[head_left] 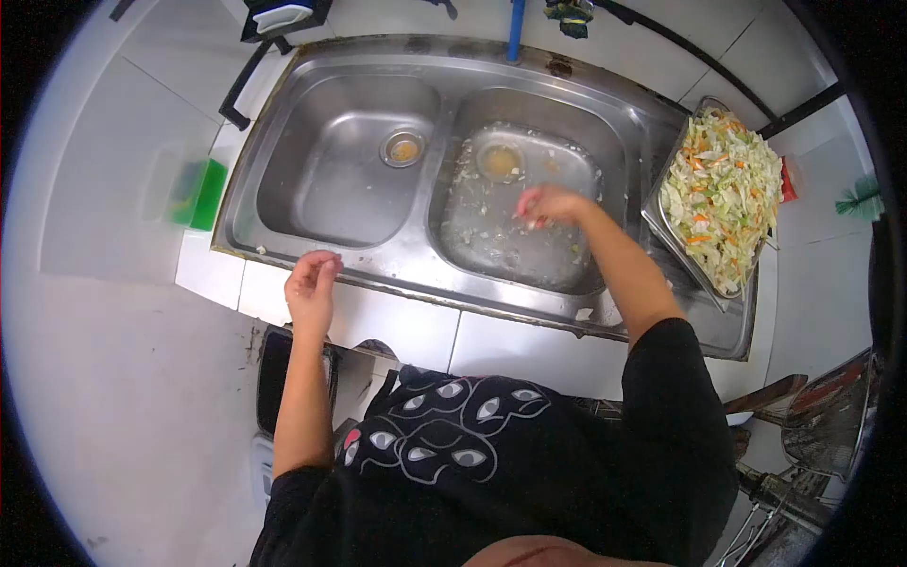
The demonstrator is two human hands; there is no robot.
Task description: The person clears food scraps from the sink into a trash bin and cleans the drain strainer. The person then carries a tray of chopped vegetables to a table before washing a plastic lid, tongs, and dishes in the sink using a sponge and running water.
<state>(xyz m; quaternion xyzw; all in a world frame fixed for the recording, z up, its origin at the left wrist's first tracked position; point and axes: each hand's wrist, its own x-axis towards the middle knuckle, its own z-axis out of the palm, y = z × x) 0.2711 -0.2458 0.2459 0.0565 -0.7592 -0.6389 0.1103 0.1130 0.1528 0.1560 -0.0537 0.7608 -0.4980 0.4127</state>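
Observation:
My right hand (551, 205) is over the right basin (576, 274) of a steel double sink, its fingers bunched together and slightly smeared. Whether a scrap is between them is hidden. Bits of shredded cabbage (487, 210) lie scattered in shallow water on that basin's floor, around its drain (501, 163). Near the sink's front left edge, my left hand (312, 288) has its fingers curled in towards the thumb; I see nothing in it. On the right drainboard stands a metal pan (675, 236) heaped with shredded cabbage and carrot (723, 194).
The left basin (331, 203) has a drain (403, 148) with orange bits in it. A green container (206, 196) is left of the sink. A blue pipe (516, 28) rises behind it. A wire strainer (827, 416) and a green brush (860, 198) are at the right.

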